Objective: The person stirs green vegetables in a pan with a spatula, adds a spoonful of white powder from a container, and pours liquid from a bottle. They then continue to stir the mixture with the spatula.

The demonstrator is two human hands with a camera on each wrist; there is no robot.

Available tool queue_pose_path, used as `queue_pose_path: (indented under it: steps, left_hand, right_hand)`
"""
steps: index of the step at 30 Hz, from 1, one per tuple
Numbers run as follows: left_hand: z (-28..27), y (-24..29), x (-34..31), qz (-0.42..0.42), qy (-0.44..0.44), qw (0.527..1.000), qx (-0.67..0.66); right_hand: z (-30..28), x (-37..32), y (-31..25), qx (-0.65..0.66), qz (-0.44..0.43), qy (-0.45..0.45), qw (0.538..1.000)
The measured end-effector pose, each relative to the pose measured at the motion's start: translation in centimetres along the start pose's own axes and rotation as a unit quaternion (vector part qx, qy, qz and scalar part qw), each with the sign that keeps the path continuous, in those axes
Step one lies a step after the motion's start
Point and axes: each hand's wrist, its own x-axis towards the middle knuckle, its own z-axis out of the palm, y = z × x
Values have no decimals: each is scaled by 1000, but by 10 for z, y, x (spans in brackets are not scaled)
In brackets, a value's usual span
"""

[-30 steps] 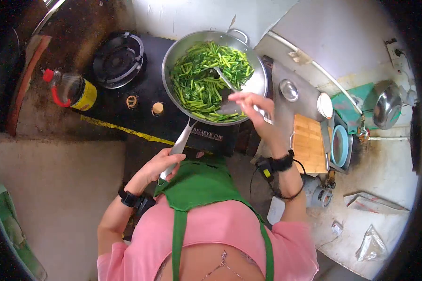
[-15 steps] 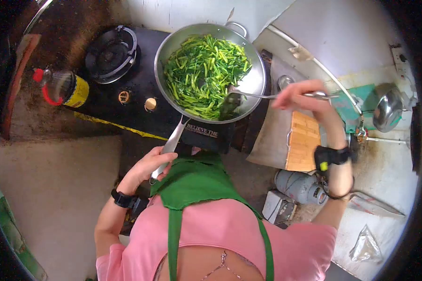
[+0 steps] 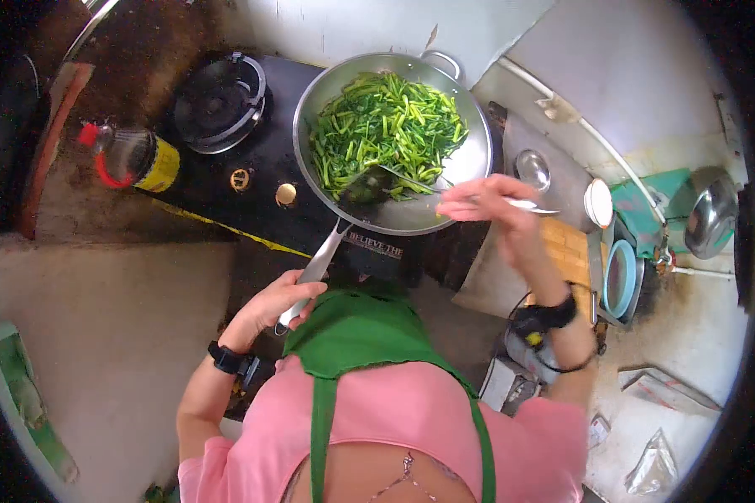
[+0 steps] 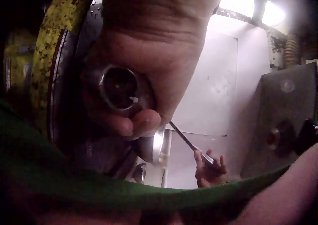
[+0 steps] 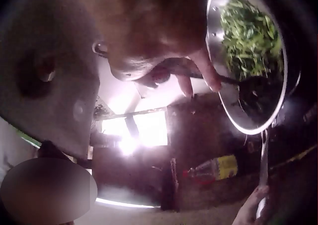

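Note:
A wide steel pan point(image 3: 468, 159) holding chopped green vegetables point(image 3: 394, 121) sits on the black stove. My left hand point(image 3: 281, 300) grips the pan's long handle point(image 3: 322, 254); in the left wrist view the fingers of that hand point(image 4: 144, 71) curl round the handle's ringed end point(image 4: 119, 88). Over the pan's near right rim, my right hand point(image 3: 507, 214) holds a metal spatula point(image 3: 415, 180) by its shaft. The spatula's dark blade point(image 3: 367, 186) lies in the lower left part of the pan, against the greens. The right wrist view shows the right hand point(image 5: 159, 41) with the pan point(image 5: 231, 106) beyond it.
Left of the pan are an empty burner point(image 3: 218, 105), two knobs and a bottle with a red cap point(image 3: 134, 158). On the right are a small metal bowl point(image 3: 533, 170), a wooden board point(image 3: 566, 251), a blue basin point(image 3: 619, 278) and a hanging ladle or bowl point(image 3: 711, 220).
The right hand swung out to the right, then came back toward the pan. The spatula blade moved from the pan's lower right to its lower left. The left hand keeps its grip on the handle.

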Motion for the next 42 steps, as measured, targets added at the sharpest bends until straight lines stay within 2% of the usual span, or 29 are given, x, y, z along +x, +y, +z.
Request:
queue_pose_path:
  steps: [4, 7, 8, 11, 12, 14, 17, 20, 21, 22, 24, 25, 27, 30, 31, 32, 34, 35, 37, 38, 40, 41, 42]
  left_hand:
    - [1, -4, 0, 11, 7, 1000, -12]
    - [1, -3, 1, 19, 6, 1000, -3]
    - [1, -3, 1, 20, 5, 1000, 4]
    - [0, -4, 1, 23, -1, 1000, 3]
    - [-1, -5, 2, 25, -3, 1000, 6]
    - [-2, -8, 4, 30, -5, 1000, -3]
    - [-1, -6, 4, 25, -4, 1000, 5]
    - [-3, -8, 5, 29, -26, 999, -10]
    - [-3, -6, 5, 32, -28, 999, -6]
    - [-2, -4, 4, 26, -22, 999, -8]
    - [0, -6, 3, 17, -15, 1000, -9]
    - [0, -7, 2, 19, -10, 1000, -3]
    - [-1, -5, 3, 25, -7, 1000, 4]
    - [-2, -6, 3, 34, -40, 999, -5]
    - [-1, -4, 2, 33, -28, 999, -3]
    - [0, -4, 1, 32, -17, 999, -3]
    - [0, -5, 1, 32, -15, 999, 7]
    - [-1, -4, 2, 33, -12, 999, 18]
    - [-1, -1, 1, 34, -16, 999, 20]
    - [-1, -2, 0, 34, -20, 999, 20]
    - [-1, -5, 2, 35, -21, 999, 20]
    - [-2, -5, 3, 39, -20, 999, 18]
    - [-2, -4, 2, 39, -20, 999, 18]
  right_hand:
    - [47, 23, 33, 109, -74, 102, 986]
    - [54, 31, 31, 110, -124, 120, 979]
    - [60, 33, 34, 111, -126, 119, 979]
    - [67, 35, 66, -13, -237, 46, 970]
    - [62, 26, 61, -15, -240, 48, 969]
    - [46, -1, 39, -210, -214, -32, 953]
    - [27, -31, 2, -243, -200, -27, 949]
    - [16, -47, -6, -258, -156, -35, 953]
    - [21, -46, 5, -321, -142, -33, 936]
    - [24, -37, 21, -324, -145, -30, 934]
    - [31, -15, 46, -237, -222, 81, 942]
    - [35, -11, 43, -235, -223, 85, 942]
    - [40, -2, 26, -169, -166, 139, 962]
    - [43, 17, 41, -119, -197, 168, 958]
    - [46, 12, 43, -157, -196, 145, 957]
    - [47, 3, 51, -206, -233, 115, 943]
    - [52, -25, 46, -278, -225, 48, 933]
    - [50, -34, 36, -278, -226, 50, 932]
    - [46, -47, 16, -352, -178, 14, 919]
    - [43, -43, 17, -352, -178, 14, 919]
    - [32, -21, 24, -323, -168, 119, 924]
    - [28, -8, 39, -271, -211, 161, 925]
    - [26, 3, 51, -271, -211, 161, 925]
